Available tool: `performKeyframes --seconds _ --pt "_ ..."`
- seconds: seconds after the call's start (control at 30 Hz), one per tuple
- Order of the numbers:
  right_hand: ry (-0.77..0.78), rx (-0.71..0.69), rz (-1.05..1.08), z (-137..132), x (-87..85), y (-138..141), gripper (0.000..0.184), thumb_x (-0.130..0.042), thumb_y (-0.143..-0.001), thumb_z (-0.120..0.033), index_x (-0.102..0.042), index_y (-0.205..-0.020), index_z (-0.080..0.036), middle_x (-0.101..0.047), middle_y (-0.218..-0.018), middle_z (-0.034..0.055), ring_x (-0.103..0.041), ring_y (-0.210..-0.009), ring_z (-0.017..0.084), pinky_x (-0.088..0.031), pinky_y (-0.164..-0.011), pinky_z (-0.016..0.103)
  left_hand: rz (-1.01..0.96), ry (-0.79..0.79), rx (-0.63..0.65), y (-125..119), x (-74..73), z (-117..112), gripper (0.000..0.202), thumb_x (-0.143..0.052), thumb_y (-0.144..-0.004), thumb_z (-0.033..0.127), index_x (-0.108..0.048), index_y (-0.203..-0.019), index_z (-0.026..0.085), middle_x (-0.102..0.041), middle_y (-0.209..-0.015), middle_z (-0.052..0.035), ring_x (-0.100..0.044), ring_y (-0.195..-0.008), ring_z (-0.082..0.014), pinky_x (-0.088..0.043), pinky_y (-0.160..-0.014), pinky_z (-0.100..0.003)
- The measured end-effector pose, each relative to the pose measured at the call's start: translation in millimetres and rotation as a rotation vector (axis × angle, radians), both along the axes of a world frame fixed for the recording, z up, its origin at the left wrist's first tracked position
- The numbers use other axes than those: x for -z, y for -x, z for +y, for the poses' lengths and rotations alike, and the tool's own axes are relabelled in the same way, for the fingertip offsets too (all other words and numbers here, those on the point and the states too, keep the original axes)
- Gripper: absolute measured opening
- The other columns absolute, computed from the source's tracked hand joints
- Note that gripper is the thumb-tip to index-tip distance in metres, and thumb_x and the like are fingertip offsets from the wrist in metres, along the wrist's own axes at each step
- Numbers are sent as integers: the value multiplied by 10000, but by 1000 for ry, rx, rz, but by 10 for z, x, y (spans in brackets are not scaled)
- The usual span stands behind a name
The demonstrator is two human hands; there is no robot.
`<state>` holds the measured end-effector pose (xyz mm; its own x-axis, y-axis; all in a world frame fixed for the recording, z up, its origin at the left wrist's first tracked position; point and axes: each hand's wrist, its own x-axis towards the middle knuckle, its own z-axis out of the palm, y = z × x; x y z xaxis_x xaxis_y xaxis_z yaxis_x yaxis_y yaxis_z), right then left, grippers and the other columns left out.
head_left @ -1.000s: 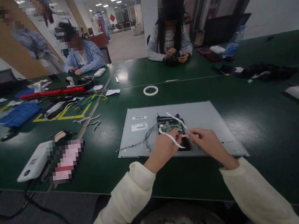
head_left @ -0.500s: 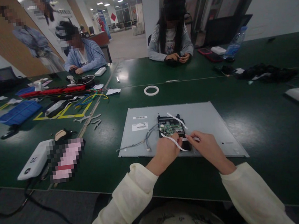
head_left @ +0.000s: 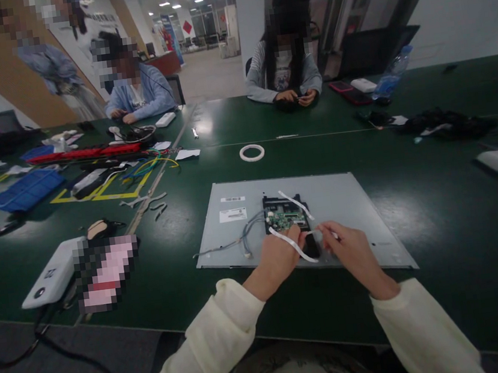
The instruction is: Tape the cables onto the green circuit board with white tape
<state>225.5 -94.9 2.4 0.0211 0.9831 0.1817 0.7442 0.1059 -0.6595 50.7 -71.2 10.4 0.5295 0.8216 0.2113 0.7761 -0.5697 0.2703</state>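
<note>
Over the near edge of a flat grey metal panel [head_left: 339,199], my left hand [head_left: 282,252] and my right hand [head_left: 344,244] are close together, fingers pinched. A thin pale strip [head_left: 313,232] spans the small gap between them, seemingly held at both ends. Beneath my fingers lies a black plastic frame [head_left: 271,201] with a green circuit board [head_left: 284,218]. One white tape strip [head_left: 296,203] runs across the frame's upper right; another tape strip [head_left: 293,244] passes over my left hand. Grey cables [head_left: 231,245] trail left from the board.
A white tape roll [head_left: 252,153] lies beyond the panel. To the left are a white power bank [head_left: 53,276], a pink phone-like item [head_left: 111,270], pliers [head_left: 146,204] and a blue tray [head_left: 26,189]. Two people sit across the green table [head_left: 337,127].
My right hand has drawn slightly right, widening the gap with the pale strip across it. My left hand stays by the board. The view has shifted slightly.
</note>
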Motion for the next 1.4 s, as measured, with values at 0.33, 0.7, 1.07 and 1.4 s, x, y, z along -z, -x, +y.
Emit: performKeyframes --seconds 0.33,0.7,1.07,1.4 --pt "-72 -23 -238 -63 -34 41 503 -261 -929 -363 -403 -1350 -128 -581 -574 26 -555 -483 172 -375 -487 240 -81 -2 25 8 62 23 311 -278 -934 255 -562 -1009 153 -667 -814 -87 -647 -719 -206 -502 -635 -297" --pt "-78 33 -421 -66 97 -3 502 -277 -924 -352 -319 -1393 -176 -607 -579 19 -560 -454 186 -306 -417 233 -30 15 25 8 33 -17 380 -363 -899 229 -438 -1270 203 -678 -799 -87 -661 -677 -221 -510 -594 -286" --pt "-75 36 -448 -61 121 26 483 -317 -924 -333 -330 -1386 -191 -610 -578 11 -591 -508 197 -330 -445 247 -81 68 21 15 6 -12 372 -382 -899 298 -434 -1256 207 -669 -909 -91 -655 -762 -222 -518 -667 -317" --pt "-30 62 -730 -56 63 139 494 -388 -911 -325 -327 -1385 -200 -594 -528 25 -588 -459 218 -324 -408 251 50 39 77 -4 -7 37 475 -416 -877 245 -311 -1339 212 -654 -921 -109 -654 -743 -227 -511 -649 -317"
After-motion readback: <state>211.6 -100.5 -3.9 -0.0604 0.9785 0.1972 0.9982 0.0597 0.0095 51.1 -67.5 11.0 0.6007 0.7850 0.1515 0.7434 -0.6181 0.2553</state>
